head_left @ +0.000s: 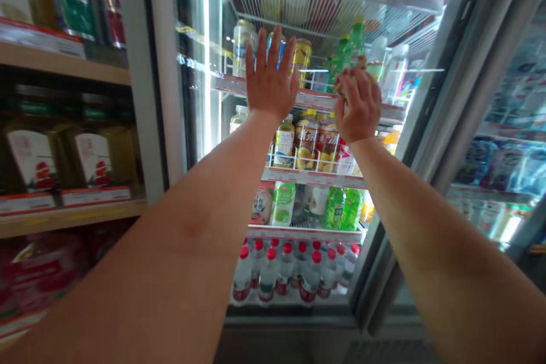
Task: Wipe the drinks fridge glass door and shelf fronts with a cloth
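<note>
Both my arms reach into an open drinks fridge. My left hand is open, its fingers stretched up in front of a row of cans on an upper wire shelf. My right hand is closed at that same shelf, its fingers curled round a small item whose top just shows; I cannot make out what it is. Green bottles stand just behind the right hand.
Lower fridge shelves hold juice bottles, green bottles and several red-capped water bottles. The open glass door stands at the right. Wooden shelves with bottles and jars fill the left.
</note>
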A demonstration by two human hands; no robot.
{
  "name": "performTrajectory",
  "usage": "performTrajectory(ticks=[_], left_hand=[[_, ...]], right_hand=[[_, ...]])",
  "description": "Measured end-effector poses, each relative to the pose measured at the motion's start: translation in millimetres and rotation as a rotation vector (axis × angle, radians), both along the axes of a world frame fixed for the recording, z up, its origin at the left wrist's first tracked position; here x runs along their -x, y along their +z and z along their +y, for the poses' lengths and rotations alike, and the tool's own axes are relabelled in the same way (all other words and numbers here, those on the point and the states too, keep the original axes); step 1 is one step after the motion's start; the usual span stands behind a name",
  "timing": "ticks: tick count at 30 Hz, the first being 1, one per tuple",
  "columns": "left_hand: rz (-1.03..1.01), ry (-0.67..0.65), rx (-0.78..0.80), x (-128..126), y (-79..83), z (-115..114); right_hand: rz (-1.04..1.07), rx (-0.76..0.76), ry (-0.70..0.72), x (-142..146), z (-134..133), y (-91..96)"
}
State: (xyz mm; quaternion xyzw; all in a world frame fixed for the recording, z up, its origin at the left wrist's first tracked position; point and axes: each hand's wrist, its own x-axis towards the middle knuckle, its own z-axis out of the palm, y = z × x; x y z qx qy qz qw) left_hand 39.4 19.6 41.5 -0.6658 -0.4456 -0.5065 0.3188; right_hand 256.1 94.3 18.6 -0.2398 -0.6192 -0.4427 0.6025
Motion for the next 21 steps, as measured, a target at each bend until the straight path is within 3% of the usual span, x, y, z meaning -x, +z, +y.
performTrajectory(ticks=[2,6,11,16,21], left_hand=[[-0.010,0.021,0.034,-1,0.4,0],[-0.076,0.034,-0.052,-4,2.2,4],[-0.110,0.008,-0.180,-2,3.7,13],[-0.098,-0.005,-0.214,1,4.1,18],[-0.106,-0.076,-0.202,0,4.3,18]], right_hand=[[0.007,0.020,-0.008,1,-3,-1.0],[0.308,0.012,0.048,-2,4,1.9],[0.031,0.044,0.025,-1,0,-1.1],[0.241,0.037,0.031,-2,-1,-0.5],[0.092,0.009,-0.021,-1,-3,-2.7]])
